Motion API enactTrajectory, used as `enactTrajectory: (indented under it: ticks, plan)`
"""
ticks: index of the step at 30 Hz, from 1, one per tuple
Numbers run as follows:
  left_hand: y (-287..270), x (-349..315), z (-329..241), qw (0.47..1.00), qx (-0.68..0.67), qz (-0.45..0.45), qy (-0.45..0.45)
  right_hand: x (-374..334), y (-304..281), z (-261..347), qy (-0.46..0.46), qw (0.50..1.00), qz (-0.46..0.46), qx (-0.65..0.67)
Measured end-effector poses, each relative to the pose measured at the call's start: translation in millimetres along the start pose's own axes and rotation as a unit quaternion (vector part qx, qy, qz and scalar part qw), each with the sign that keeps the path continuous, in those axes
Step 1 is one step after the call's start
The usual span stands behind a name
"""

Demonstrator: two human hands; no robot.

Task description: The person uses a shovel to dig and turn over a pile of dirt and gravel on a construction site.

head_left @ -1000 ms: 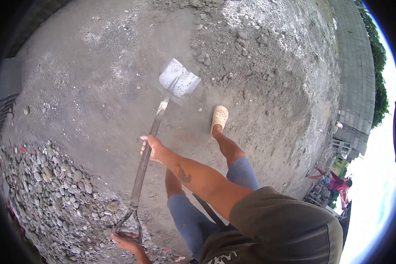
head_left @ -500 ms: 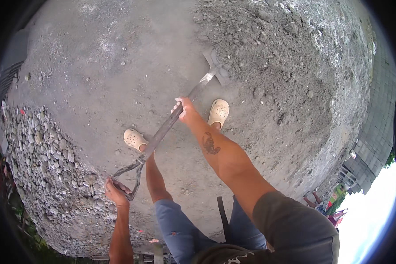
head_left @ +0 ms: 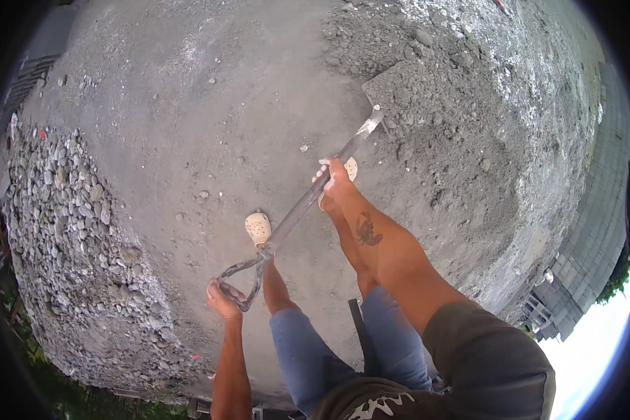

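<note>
A long shovel [head_left: 303, 205] runs diagonally from lower left to upper right. My left hand [head_left: 224, 297] is closed on the triangular handle at its end. Farther up, my right hand [head_left: 337, 172] wraps round the shaft, with pale grey dust on the fingers. The blade is pushed into the edge of a heap of damp grey sandy material [head_left: 455, 133]. Material covers most of the blade, so only its outer edge shows.
Beige clogs are on my feet; one clog [head_left: 257, 229] stands beside the shaft, the other partly behind my right hand. A pile of stones [head_left: 63, 203] lies at left. Stacked grey blocks [head_left: 588, 217] line the far right. Whitish powder [head_left: 532, 91] streaks the ground.
The blade has slid rightward into the heap and is now mostly covered. Both hands have moved right with the shovel, keeping their grip.
</note>
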State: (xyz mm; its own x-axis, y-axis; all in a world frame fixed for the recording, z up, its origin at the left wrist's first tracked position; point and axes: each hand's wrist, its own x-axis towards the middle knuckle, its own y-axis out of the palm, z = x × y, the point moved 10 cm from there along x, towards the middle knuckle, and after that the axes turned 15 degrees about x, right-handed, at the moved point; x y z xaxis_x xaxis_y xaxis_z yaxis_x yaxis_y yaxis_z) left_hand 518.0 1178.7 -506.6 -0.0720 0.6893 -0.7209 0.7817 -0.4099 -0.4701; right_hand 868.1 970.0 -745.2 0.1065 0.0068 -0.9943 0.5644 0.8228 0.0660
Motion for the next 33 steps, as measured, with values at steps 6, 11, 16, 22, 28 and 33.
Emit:
enactTrajectory:
  ticks: [6,11,16,22,28,33]
  plan:
    - [-13,-12,-2,0.997,-0.038,0.055,0.037,-21,-12,5,-0.060,0.998,-0.001,-0.007]
    - [-69,-22,28,0.990,-0.070,0.108,0.056,-83,-36,-8,-0.057,0.995,0.080,-0.023]
    - [-165,-66,46,0.980,-0.088,0.158,0.084,-232,-94,-52,-0.130,0.989,0.062,0.020]
    - [-316,-167,72,0.970,-0.063,0.206,0.114,-364,-219,-115,-0.136,0.980,0.123,0.081]
    - [-494,-186,98,0.969,0.095,0.140,0.181,-455,-286,-303,-0.055,0.935,0.261,0.235]
    - [-526,-235,113,0.918,0.227,0.217,0.244,-476,-402,-388,-0.059,0.887,0.249,0.384]
